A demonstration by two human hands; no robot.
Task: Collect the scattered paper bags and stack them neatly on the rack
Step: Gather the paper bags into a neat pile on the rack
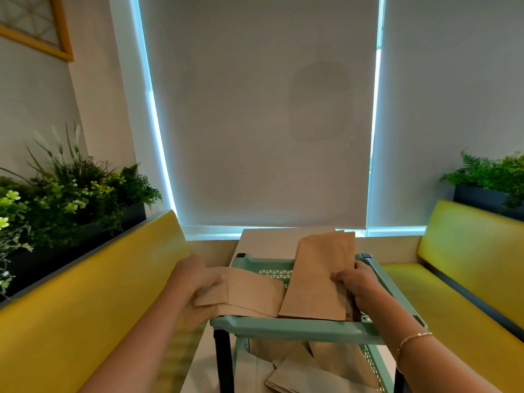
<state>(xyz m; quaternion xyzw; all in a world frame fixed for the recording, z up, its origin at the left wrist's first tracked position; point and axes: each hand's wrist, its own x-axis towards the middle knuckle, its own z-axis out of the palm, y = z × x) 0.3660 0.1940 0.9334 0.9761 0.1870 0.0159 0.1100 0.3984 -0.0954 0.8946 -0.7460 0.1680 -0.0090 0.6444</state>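
Now stacking | left hand [198, 279] grips bags [249, 293] hanging over rack [297, 329] edge | right hand [358, 282] pinches tilted stack [317, 282] on top tier | more bags [306, 370] loose below | risk: left bundle slides off the edge, or stacks overlap crooked.

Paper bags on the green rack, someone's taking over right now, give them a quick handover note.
Left hand grips a flat paper bag hanging over the top tray's left edge. Right hand holds the upright stack in the top tray of the rack.
Done: several bags gathered on top.
Left: square both bunches into one neat stack; loose bags lie under the top tray.
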